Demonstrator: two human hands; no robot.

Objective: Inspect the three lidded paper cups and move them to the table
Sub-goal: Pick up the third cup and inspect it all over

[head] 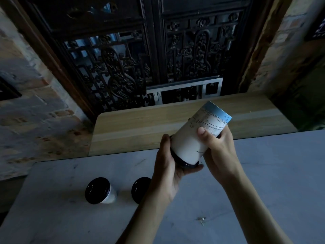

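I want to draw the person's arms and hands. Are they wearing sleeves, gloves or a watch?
No sleeves show: both forearms are bare right up to the bottom edge of the picture. The left hand and the right hand have no gloves, and I can see no watch, bracelet or ring. The fingers are bare too, with a short, plain thumbnail showing. The light is dim, so tiny details could be missed.

I count three lidded paper cups: one (195,138) between my two hands, left hand (167,166) and right hand (218,152), and two more, one (100,191) and another (139,189), standing on the grey worktop (272,182). Three black lids, one per cup. A second, wooden worktop (140,125) lies beyond.
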